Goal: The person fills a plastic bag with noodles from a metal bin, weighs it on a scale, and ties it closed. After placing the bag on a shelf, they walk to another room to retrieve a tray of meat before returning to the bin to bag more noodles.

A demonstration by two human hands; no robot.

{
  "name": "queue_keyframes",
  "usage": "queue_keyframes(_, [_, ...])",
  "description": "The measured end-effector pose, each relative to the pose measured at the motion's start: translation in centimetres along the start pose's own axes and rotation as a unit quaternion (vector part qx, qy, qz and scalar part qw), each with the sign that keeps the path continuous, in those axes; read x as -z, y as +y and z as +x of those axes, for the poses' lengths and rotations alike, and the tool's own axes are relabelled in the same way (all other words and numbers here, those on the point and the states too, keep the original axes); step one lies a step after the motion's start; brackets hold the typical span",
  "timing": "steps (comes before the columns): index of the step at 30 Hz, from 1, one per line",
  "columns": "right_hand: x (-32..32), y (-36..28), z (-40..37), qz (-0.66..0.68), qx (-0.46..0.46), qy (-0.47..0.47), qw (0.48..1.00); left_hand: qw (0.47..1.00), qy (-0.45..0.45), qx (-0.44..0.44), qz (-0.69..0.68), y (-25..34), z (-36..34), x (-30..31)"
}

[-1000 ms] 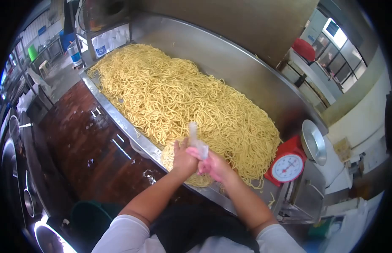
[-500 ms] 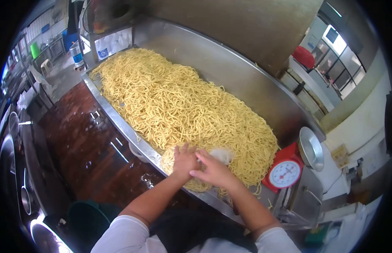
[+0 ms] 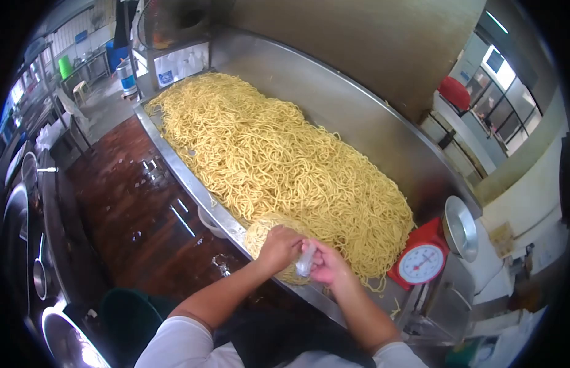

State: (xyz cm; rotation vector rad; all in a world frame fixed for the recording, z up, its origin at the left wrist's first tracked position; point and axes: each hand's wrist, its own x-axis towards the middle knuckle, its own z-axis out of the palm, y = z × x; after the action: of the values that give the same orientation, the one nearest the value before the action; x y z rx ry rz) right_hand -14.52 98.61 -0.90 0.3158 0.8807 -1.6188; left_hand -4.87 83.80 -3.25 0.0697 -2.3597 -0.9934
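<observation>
A clear plastic bag packed with noodles rests at the near edge of the steel tray, against the big heap of yellow noodles. My right hand is closed around the bag's gathered, whitish neck, which points back toward me. Just left of it, my left hand lies over the bag with its fingers curled at the base of that neck. Its fingertips are partly hidden.
A red dial scale with a round metal pan stands right of the noodles. A wet reddish-brown floor lies to the left, with a dark green bin low down. Pans line the left side.
My hands were laid over each other on the bag; now the right has turned and grips the gathered neck, with the left beside it. The view has shifted slightly.
</observation>
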Motion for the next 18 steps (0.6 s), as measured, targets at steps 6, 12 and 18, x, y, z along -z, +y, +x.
queue_keyframes(6, [-1.6,-1.2,-2.5,-0.042,0.016,-0.158,0.986,0.993,-0.096,0.058,0.030,-1.7,-0.3,-0.9])
queue_keyframes(12, [-1.7,-1.0,-2.9,-0.717,0.318,-0.009,0.620,0.980,-0.193,0.038,-0.032,-3.2,0.2,-0.2])
queue_keyframes(18, [-1.8,0.2,-1.4,-0.779,0.260,0.129,0.556,0.963,-0.172,0.183,0.102,1.4,1.5,3.8])
